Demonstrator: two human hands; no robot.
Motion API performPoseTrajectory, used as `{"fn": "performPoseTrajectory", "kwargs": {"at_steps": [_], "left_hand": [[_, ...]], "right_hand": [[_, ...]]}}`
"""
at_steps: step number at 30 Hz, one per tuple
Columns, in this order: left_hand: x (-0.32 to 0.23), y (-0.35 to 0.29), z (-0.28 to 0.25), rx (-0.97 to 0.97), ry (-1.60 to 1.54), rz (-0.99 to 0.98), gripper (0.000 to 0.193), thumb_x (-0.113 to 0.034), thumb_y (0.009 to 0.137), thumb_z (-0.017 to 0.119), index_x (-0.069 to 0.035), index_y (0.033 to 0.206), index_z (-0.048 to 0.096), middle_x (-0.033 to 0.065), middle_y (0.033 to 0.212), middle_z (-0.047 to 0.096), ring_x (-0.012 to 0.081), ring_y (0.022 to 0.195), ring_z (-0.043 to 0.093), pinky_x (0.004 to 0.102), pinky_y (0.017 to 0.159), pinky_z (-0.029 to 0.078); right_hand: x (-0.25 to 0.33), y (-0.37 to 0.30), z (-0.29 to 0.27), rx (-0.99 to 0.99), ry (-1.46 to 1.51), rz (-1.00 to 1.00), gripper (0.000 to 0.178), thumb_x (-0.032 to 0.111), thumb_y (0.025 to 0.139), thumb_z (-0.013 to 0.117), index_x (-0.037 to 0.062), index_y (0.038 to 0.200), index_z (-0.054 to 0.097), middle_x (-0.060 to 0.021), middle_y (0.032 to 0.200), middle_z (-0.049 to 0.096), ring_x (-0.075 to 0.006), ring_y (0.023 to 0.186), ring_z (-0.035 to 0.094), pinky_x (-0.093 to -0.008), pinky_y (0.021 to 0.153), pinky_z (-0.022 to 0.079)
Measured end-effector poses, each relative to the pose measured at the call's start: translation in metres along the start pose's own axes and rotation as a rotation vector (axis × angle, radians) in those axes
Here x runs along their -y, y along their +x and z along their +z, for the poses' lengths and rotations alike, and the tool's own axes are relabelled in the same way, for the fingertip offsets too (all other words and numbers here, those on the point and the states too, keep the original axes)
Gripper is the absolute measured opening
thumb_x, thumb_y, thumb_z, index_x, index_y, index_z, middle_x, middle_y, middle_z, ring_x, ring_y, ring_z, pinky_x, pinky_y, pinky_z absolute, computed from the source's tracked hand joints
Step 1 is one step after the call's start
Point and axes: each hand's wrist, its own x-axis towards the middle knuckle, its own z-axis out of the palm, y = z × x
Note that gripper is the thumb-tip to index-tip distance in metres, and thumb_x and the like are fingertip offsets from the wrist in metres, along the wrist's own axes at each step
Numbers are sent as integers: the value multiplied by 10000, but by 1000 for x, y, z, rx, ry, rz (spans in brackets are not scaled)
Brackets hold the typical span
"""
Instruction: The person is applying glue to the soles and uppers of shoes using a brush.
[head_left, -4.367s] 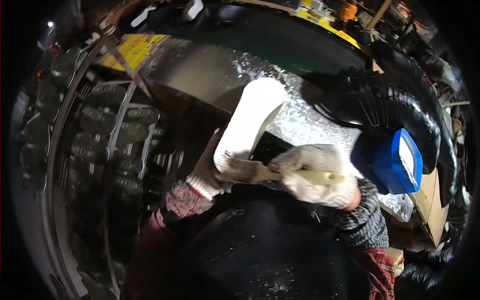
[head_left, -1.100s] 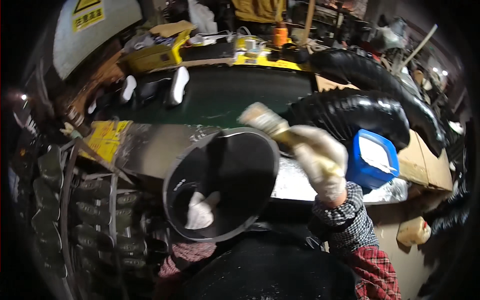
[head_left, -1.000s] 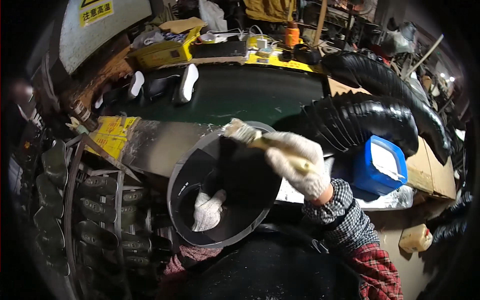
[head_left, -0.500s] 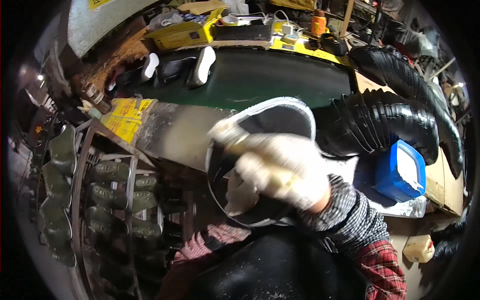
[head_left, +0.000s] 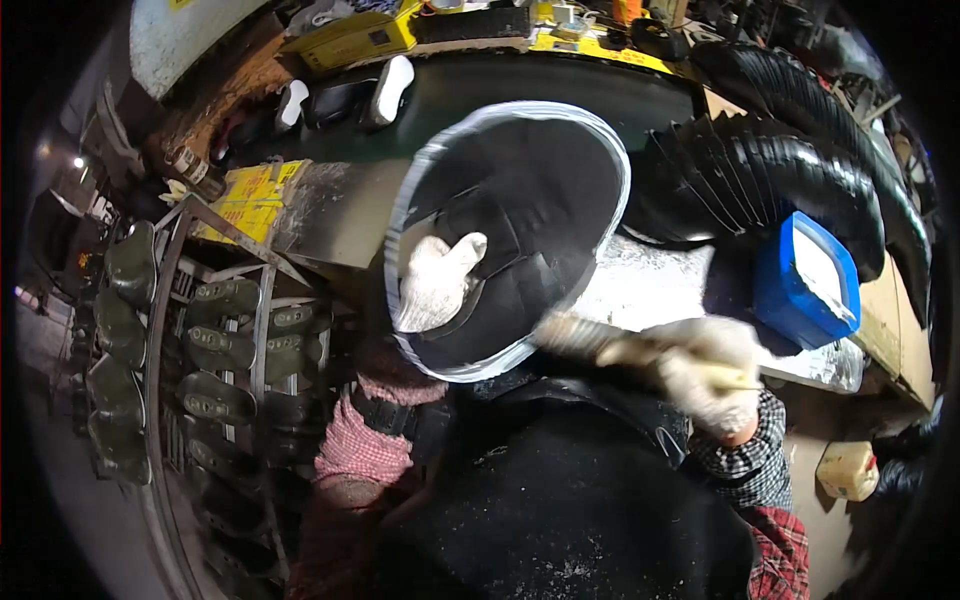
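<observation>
A large black, hollow piece (head_left: 560,210), perhaps a boot shaft, has a wide round mouth with a white-coated rim. Its inside faces me, showing overlapping dark panels. My left hand (head_left: 435,285), in a white knitted glove, shows within the mouth near the left rim, thumb pointing up; its fingers are bent against the piece and partly hidden. My right hand (head_left: 710,370), gloved too, is closed round the handle of a brush (head_left: 580,335). Blurred by motion, the brush points left, its bristle end close to the lower right rim; I cannot tell whether they touch.
A blue tub (head_left: 780,280) with white paste stands at right on a white-smeared board (head_left: 650,285). Behind it lie nested ribbed black tubes (head_left: 770,180). Dark green boot-shaped forms (head_left: 220,350) hang on a metal rack at left. A pale jug (head_left: 847,470) stands lower right.
My right hand and brush have moved from over the mouth to the lower right. The piece has risen and now shows its inside. My left hand has come up into clear view.
</observation>
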Motion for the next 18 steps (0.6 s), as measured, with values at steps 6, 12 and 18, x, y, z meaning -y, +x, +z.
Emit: {"fn": "performPoseTrajectory", "kwargs": {"at_steps": [6,12,18], "left_hand": [[30,-10,-19,-260,121,126,144,-131,969,578,-22,1046,632,13,860,661,102,651,603,229,588,507],[47,3,-24,-512,-92,-18,273,-102,999,495,-31,1261,521,33,1127,617,98,849,630,247,691,534],[80,127,-118,-281,1704,810,430,-434,964,534,-39,901,692,149,842,686,345,698,660,443,613,521]], "right_hand": [[-29,54,-48,-458,-288,-176,187,133,931,626,-46,961,672,-71,839,667,-98,722,604,-202,597,483],[-82,28,-24,-279,-575,-406,224,-5,849,665,-77,1060,638,-129,861,673,-173,753,645,-271,694,523],[-105,-9,-42,-208,-361,47,175,45,851,657,-32,1007,668,-142,839,701,-225,737,686,-302,691,534]]}}
